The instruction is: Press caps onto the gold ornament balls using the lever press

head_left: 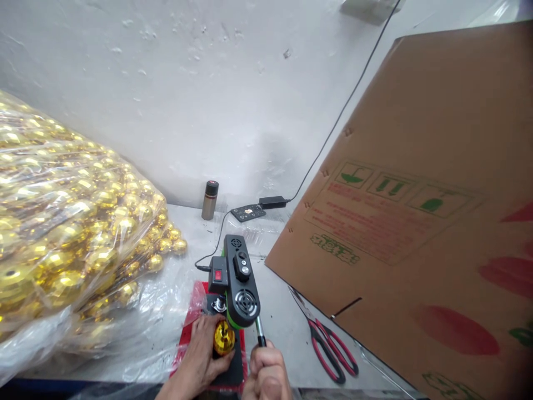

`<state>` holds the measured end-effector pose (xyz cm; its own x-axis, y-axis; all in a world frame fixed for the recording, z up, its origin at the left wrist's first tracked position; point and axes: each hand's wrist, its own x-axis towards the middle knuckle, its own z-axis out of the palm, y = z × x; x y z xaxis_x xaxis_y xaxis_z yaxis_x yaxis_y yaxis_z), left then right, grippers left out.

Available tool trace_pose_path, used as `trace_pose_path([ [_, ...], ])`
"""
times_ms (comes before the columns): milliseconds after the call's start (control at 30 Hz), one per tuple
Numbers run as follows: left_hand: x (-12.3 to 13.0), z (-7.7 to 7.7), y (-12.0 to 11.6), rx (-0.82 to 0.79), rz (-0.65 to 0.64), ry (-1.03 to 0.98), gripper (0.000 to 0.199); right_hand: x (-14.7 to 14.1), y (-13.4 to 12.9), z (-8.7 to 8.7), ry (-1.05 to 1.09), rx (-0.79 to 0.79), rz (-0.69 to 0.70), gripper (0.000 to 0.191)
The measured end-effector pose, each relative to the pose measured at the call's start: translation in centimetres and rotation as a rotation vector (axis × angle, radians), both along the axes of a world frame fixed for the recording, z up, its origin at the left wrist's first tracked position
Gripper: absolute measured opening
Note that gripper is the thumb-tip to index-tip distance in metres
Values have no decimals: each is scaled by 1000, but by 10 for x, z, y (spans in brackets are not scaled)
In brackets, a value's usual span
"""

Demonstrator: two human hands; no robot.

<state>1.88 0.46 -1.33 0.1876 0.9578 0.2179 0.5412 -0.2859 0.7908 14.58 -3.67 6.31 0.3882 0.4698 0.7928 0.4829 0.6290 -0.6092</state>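
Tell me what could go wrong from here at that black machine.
The left hand has its fingers close to the machine while the right hand grips the lever, so a fingertip might get pinched. The gold ball is round and shiny, so it could turn or slip in the fingers. The thin cord loops beside the machine and might snag if the machine shifts.

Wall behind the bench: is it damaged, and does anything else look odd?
The wall looks pocked and scuffed, perhaps from wear. Some gold balls sit by the clear bag's edge; whether any lie outside it, I can't tell.
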Motion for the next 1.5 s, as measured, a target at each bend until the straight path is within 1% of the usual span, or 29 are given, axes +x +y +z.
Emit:
trace_pose_path([
  [133,1,1,2,4,-9,4,56,1,6,-2,-17,29,6,47],
  [267,0,9,4,-31,-23,7,56,-6,13,-1,78,96,-35,43],
  [400,-1,16,4,-43,-35,-5,56,-9,18,-2,78,153,-53,43],
  [467,-1,16,4,-36,-34,-6,56,-9,20,-4,66,158,-45,43],
  [600,1,9,6,-14,-23,5,56,-12,20,-12,45,187,-25,45],
  [700,2,7,8,-4,-23,6,56,-16,15,-12,58,148,-20,46],
  [767,1,9,9,0,-22,4,56,-15,10,-4,74,80,-6,46],
  [800,0,10,9,1,-20,3,56,-14,8,3,85,52,4,45],
  [867,-2,11,7,6,-3,3,56,-7,5,23,101,-21,46,42],
  [900,-3,8,4,16,10,5,56,-3,4,34,110,-54,69,41],
  [933,-4,4,-1,35,20,11,56,1,5,45,91,-138,129,39],
  [967,-6,-3,-6,66,18,23,57,5,5,56,61,-182,180,38],
  [1000,-8,-12,-13,114,3,42,60,8,6,64,68,-174,179,41],
  [1033,-12,-22,-21,175,-15,66,65,10,7,69,74,-163,175,42],
  [1100,-24,-39,-34,304,-19,121,79,11,9,71,84,-142,170,42],
  [1133,-33,-42,-39,354,21,148,80,10,9,68,89,-139,172,42],
  [1167,-44,-42,-41,391,89,175,74,9,8,64,97,-146,174,41],
  [1200,-58,-36,-40,409,184,206,63,8,8,60,110,-157,174,40],
  [1233,-73,-26,-37,409,284,243,50,6,7,56,129,-167,171,40],
  [1267,-89,-12,-31,405,368,293,43,5,6,53,146,-174,172,40],
  [1300,-106,4,-22,363,457,357,41,5,6,51,164,-179,173,40],
  [1333,-122,20,-11,304,516,425,42,4,5,49,179,-182,174,41],
  [1367,-136,34,1,234,535,484,41,4,5,48,193,-181,175,41],
  [1400,-148,45,13,214,549,489,40,4,6,47,203,-184,173,42],
  [1433,-158,53,24,196,558,490,40,5,6,47,208,-194,169,42],
  [1500,-169,61,43,178,559,460,36,6,6,46,207,-221,168,41],
])
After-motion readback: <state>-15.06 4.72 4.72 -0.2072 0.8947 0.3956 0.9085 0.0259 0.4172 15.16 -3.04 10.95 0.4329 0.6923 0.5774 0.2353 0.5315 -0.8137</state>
